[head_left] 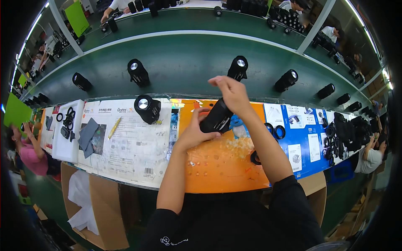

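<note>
Grey cloth [88, 136], silver-topped cylinder [150, 111] on white sheet [153, 152]. Left hand [193, 133] wraps black cylinder [216, 117] over orange mat [222, 175]; long axis slants rightward and away, far end partly behind right hand [233, 95], grip cannot tell. Black rings [284, 133] beyond.

- Over the orange mat [222, 175], the left hand [193, 134] grips a black cylinder [217, 118], the right hand [234, 95] at its upper end.
- Left of the mat: grey cloth [87, 137].
- Right: black rings [275, 132].

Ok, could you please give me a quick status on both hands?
Left hand holding black cylinder; right hand at its upper end; black rings to the right, clear of it.
</note>
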Demonstrator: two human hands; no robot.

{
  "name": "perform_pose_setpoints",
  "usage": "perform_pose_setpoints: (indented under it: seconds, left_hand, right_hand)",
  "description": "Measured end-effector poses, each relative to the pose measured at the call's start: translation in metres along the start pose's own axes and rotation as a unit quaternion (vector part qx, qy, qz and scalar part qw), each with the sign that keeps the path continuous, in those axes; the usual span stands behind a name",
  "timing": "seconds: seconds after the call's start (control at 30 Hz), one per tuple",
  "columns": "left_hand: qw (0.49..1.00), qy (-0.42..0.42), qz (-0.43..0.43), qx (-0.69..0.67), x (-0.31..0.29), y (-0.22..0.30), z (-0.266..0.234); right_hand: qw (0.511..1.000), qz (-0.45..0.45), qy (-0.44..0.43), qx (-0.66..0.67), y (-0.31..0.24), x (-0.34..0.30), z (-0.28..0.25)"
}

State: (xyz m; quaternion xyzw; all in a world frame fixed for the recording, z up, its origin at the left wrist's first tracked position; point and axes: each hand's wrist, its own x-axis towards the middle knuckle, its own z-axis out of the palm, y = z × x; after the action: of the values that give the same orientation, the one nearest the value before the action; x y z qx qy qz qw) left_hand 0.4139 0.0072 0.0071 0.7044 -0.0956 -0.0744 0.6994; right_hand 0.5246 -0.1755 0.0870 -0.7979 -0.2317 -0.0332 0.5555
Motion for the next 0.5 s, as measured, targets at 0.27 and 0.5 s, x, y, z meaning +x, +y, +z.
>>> perform_pose_setpoints:
  seconds: [0.27, 0.5]
  left_hand:
    - [0.993, 0.114, -0.035, -0.027, 0.046, 0.026, -0.027]
    - [0.897, 0.201, 0.15, 0.365, 0.155, 0.079, -0.031]
  right_hand:
    - [0.923, -0.039, 0.197, -0.327, 0.067, 0.021, -0.093]
    - [0.95, 0.099, 0.145, -0.258, 0.095, 0.04, -0.097]
